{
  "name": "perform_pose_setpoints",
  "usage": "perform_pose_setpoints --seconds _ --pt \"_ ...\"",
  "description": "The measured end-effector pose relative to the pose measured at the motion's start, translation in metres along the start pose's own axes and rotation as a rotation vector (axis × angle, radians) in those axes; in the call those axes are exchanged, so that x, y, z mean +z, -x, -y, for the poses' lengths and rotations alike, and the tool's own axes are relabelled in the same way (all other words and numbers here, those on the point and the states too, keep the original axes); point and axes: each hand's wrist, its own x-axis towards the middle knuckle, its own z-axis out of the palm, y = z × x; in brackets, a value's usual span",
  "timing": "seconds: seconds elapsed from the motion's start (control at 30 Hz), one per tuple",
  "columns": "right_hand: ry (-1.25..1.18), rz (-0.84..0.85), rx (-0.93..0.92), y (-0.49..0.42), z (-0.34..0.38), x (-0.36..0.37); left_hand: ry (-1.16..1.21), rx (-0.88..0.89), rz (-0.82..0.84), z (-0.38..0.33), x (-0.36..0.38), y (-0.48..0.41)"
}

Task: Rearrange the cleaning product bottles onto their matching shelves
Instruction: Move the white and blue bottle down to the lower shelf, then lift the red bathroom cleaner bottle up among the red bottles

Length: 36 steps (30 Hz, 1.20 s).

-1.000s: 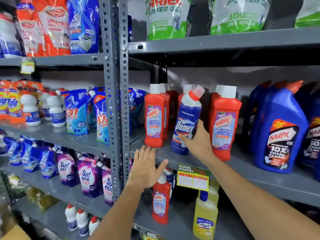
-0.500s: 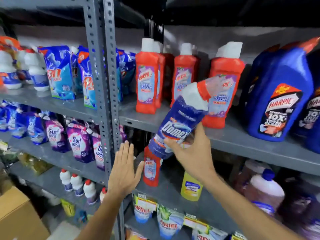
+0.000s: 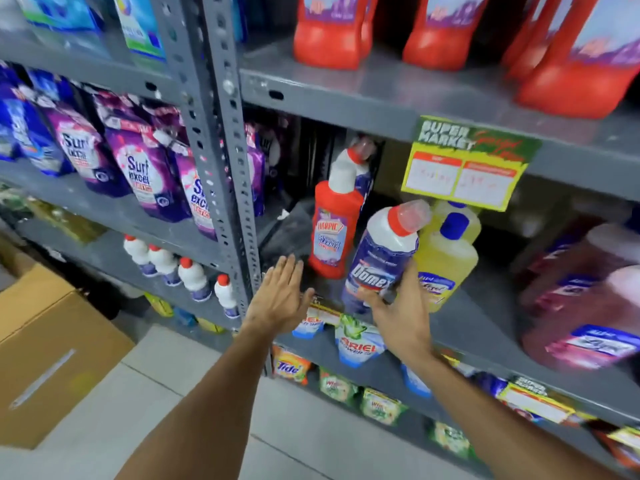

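My right hand [image 3: 398,313] grips a blue Domex bottle [image 3: 381,258] with a white neck and red cap, tilted to the right, in front of the lower grey shelf [image 3: 460,323]. On that shelf stands a red Harpic bottle [image 3: 330,230], with another Domex bottle [image 3: 360,161] half hidden behind it. To the right of the held bottle are yellow bottles [image 3: 446,258]. My left hand [image 3: 280,299] is flat with fingers apart by the shelf's front edge, holding nothing. Red Harpic bottles [image 3: 329,39] line the shelf above.
A grey perforated upright [image 3: 221,140] splits the racks. Purple Surf Excel pouches [image 3: 138,168] and small white bottles [image 3: 187,275] fill the left shelves. A yellow price tag [image 3: 464,168] hangs from the upper shelf. Large pink jugs [image 3: 588,306] stand right. A cardboard box [image 3: 45,355] sits on the floor.
My right hand has carried the Domex bottle down from the red Harpic shelf to the shelf below. The view has dropped with it; my left hand stays spread near the upright.
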Motion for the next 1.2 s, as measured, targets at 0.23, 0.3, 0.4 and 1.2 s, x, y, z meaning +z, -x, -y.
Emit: perform_pose_setpoints --seconds 0.23,0.3,0.4,1.2 --pt "0.087 -0.105 0.112 -0.037 -0.037 0.035 -0.057 -0.004 0.015 0.019 0.019 -0.019" --pt "0.13 -0.142 0.134 -0.052 -0.039 0.04 -0.074 0.019 -0.016 0.021 0.023 -0.019" --pt "0.216 -0.182 0.202 -0.076 -0.04 0.045 -0.091 0.022 -0.058 0.024 0.03 -0.018" --pt "0.055 -0.059 0.391 -0.057 -0.019 0.079 -0.01 0.006 -0.009 0.023 0.028 -0.017"
